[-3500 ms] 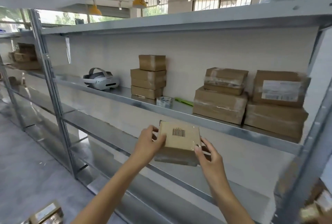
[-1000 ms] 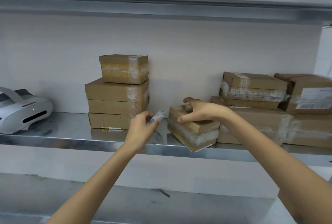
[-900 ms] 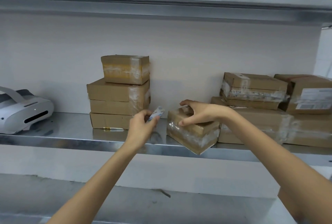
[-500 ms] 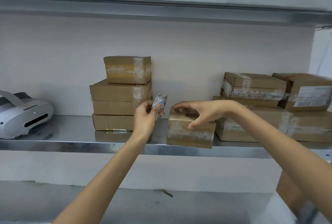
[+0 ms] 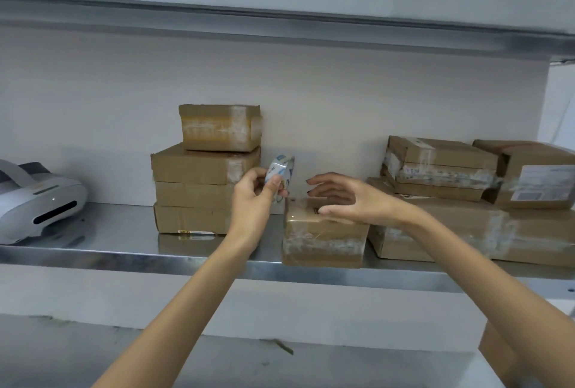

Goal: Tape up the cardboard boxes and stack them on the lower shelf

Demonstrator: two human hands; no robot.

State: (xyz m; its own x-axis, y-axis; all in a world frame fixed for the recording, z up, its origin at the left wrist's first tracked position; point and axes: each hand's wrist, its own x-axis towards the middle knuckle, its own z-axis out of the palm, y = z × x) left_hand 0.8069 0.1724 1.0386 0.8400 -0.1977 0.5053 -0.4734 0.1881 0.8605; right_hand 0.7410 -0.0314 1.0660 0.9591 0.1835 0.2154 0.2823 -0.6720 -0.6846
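Both bare forearms reach up and forward from the bottom of the view toward the grey metal shelf [image 5: 124, 258]. The left arm rises at a slant. The left hand [image 5: 253, 201] is just above shelf level with its fingers curled. Thumb and fingers pinch a small roll of clear packing tape [image 5: 281, 168] with a white and blue core, held on edge beside the stack of four brown cardboard boxes [image 5: 202, 166].

The right arm comes in from the lower right. The right hand [image 5: 340, 198] is open, palm down, with its fingers spread and loosely arched over the top of the small brown cardboard box [image 5: 323, 235] wrapped in clear tape. Its thumb lies at the box's top front edge; whether the fingers touch the box cannot be told.

That box stands at the shelf's front lip, between the stack and a wide flat taped carton [image 5: 466, 232] just beside it on the right. A white headset [image 5: 40, 204] rests at the shelf's far left.
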